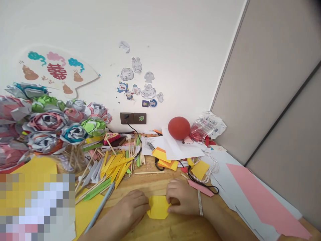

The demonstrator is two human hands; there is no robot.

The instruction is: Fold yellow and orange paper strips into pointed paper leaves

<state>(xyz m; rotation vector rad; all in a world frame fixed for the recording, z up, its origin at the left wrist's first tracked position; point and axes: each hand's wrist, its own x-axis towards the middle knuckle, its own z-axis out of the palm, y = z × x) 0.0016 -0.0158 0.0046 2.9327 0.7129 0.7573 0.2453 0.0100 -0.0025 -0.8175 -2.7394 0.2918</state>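
Both hands, left (134, 208) and right (181, 201), press closed fingers onto yellow paper (158, 207).

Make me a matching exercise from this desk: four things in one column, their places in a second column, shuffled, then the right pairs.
Things:
1. red balloon
2. yellow folded paper
3. pink paper strip
4. paper roses

Places:
A. far left, bunched above a jar
B. between the left hand and the right hand, on the wooden table
C. at the back, on white sheets by the wall
D. right side, lying on grey sheets

Pairs: 1-C, 2-B, 3-D, 4-A
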